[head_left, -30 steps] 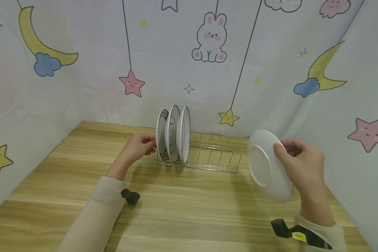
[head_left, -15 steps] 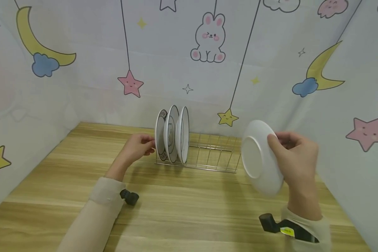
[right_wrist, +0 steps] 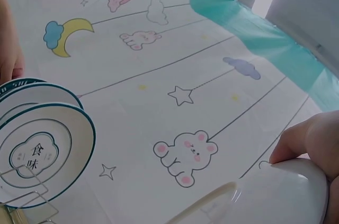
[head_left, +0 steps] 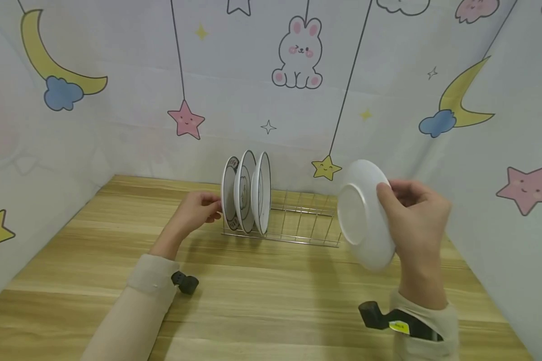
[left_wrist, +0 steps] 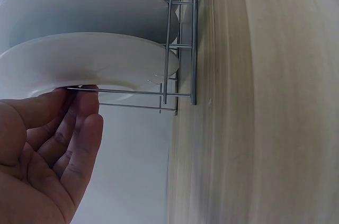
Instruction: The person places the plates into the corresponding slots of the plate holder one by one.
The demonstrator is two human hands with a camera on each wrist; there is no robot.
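1. Right hand (head_left: 417,215) pinching a white plate (head_left: 366,220) by its rim, tilted, aloft near the rack's (left_wrist: 194,49) right end!
2. Left hand (head_left: 196,208) pinching the rack's left end wire (right beside a plate, too).
3. Three upright plates (head_left: 263,195) fill the left side, above the wooden tabletop (head_left: 253,311).

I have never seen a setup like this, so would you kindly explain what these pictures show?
There is no robot here, just a person's two bare hands. The head view comes from a camera worn on the head, looking forward and down; the wrist views come from one camera on each wrist. On the wood-patterned table sits a wire rack, with three plates standing on edge toward its left end. The left hand pinches the rack's end wire, beside the plates. The right hand holds a white dish by its edge, its underside partly facing the head camera.
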